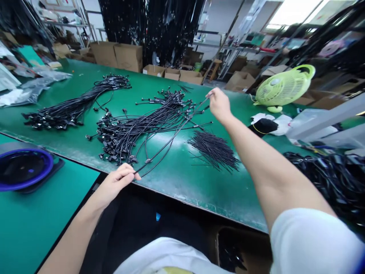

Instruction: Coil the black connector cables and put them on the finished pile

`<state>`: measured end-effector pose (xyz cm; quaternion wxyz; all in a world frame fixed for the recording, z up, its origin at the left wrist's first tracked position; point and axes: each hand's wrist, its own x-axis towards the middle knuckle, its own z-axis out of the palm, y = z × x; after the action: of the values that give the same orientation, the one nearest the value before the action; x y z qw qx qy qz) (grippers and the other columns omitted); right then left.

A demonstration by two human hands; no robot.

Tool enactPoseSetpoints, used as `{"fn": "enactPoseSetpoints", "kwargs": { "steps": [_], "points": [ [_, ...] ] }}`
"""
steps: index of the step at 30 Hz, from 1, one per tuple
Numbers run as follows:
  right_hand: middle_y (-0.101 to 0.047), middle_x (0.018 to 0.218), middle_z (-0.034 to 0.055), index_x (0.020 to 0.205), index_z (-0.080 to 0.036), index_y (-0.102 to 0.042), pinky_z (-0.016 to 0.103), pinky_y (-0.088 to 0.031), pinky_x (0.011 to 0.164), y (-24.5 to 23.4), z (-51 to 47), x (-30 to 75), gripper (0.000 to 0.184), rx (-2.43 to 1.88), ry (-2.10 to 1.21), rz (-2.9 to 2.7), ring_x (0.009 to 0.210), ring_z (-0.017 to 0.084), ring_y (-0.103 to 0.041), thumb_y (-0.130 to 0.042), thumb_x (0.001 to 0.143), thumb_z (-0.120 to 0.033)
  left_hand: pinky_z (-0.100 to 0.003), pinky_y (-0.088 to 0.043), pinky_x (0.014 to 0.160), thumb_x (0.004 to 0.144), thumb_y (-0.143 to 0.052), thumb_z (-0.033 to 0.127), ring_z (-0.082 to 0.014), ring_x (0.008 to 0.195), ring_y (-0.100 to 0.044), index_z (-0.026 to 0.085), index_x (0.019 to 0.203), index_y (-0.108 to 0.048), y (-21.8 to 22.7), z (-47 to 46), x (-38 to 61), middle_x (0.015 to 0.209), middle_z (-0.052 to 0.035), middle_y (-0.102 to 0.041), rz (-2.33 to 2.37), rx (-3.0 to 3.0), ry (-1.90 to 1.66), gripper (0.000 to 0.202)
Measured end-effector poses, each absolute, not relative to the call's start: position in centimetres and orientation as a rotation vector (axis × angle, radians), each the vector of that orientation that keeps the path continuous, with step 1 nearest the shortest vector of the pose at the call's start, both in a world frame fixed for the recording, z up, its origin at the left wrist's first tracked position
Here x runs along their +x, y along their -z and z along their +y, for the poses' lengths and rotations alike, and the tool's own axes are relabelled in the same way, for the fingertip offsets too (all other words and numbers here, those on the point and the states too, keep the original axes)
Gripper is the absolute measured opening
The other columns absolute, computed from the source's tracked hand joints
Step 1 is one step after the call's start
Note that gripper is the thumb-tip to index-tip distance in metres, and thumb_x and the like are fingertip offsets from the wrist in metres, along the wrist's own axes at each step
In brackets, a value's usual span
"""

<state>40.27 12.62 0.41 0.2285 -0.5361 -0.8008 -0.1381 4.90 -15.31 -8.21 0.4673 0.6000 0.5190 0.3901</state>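
A thin black cable (173, 134) stretches slantwise between my two hands above the green table. Near the table's front edge, my left hand (121, 177) pinches its lower end. Farther out, my right hand (219, 103) grips the upper end between thumb and fingers. Beneath the cable lies a loose pile of black cables (145, 123) with connectors at both ends. A bundle of short thin black strips (214, 149), perhaps cable ties or sleeves, rests below my right wrist. Another bundle of black cables (82, 99) lies at the left.
A yellow-green fan (283, 88) stands at the right rear, with a black cloth item (264, 126) in front. Coiled black cables (330, 182) fill the right side. A blue-rimmed round object (47, 167) sits at left. Cardboard boxes (116, 55) stand behind the table (182, 179).
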Motion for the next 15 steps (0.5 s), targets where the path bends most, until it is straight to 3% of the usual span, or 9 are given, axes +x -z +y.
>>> {"fn": "enactPoseSetpoints", "kwargs": {
  "steps": [3, 6, 10, 12, 15],
  "points": [
    [-0.065, 0.100, 0.0122, 0.112, -0.011, -0.056, 0.032, -0.043, 0.078, -3.1, 13.4, 41.5, 0.036, -1.553, 0.419, -2.125, 0.087, 0.017, -0.057, -0.026, 0.103, -0.029, -0.028, -0.043, 0.079, 0.087, -0.062, 0.039, -0.0175, 0.083, -0.055, 0.019, 0.092, -0.076, 8.5, -15.5, 5.3, 0.086, -0.0042, -0.060, 1.168, 1.415, -0.803, 0.025],
    [-0.061, 0.080, 0.0075, 0.105, -0.013, -0.058, 0.034, -0.040, 0.070, -2.6, 11.3, 41.3, 0.031, -1.550, 0.427, -2.215, 0.066, 0.014, -0.055, -0.036, 0.101, -0.034, -0.026, -0.043, 0.071, 0.084, -0.064, 0.035, -0.0142, 0.073, -0.053, 0.017, 0.092, -0.071, 8.7, -15.3, 6.3, 0.078, -0.0022, -0.060, 1.053, 1.197, -0.906, 0.021],
    [-0.050, 0.063, 0.0021, 0.084, -0.021, -0.058, 0.027, -0.023, 0.049, 1.3, 2.9, 40.0, 0.026, -1.202, 0.621, -2.595, 0.041, 0.009, -0.028, -0.035, 0.095, -0.018, -0.033, -0.048, 0.087, 0.085, -0.054, 0.026, -0.0186, 0.093, -0.061, 0.016, 0.080, -0.060, 9.2, -14.4, 7.6, 0.105, -0.0082, -0.061, 1.015, 1.057, -1.229, 0.013],
    [-0.053, 0.063, 0.0030, 0.079, -0.021, -0.057, 0.027, -0.017, 0.043, 3.0, -3.1, 38.6, 0.024, -0.919, 0.528, -2.792, 0.041, 0.011, -0.037, -0.038, 0.091, -0.013, -0.037, -0.045, 0.097, 0.082, -0.050, 0.016, -0.0219, 0.109, -0.060, 0.016, 0.084, -0.058, 9.4, -14.1, 8.7, 0.120, -0.0096, -0.056, 1.174, 1.219, -1.327, 0.009],
    [-0.058, 0.066, 0.0013, 0.084, -0.021, -0.059, 0.028, -0.024, 0.045, 3.6, -10.1, 35.5, 0.018, -0.685, 0.289, -2.899, 0.052, 0.012, -0.052, -0.044, 0.094, -0.018, -0.039, -0.037, 0.107, 0.078, -0.046, 0.006, -0.0226, 0.120, -0.054, 0.019, 0.105, -0.059, 9.3, -14.5, 11.0, 0.124, -0.0089, -0.058, 1.265, 1.623, -1.230, 0.032]
  ]
}}
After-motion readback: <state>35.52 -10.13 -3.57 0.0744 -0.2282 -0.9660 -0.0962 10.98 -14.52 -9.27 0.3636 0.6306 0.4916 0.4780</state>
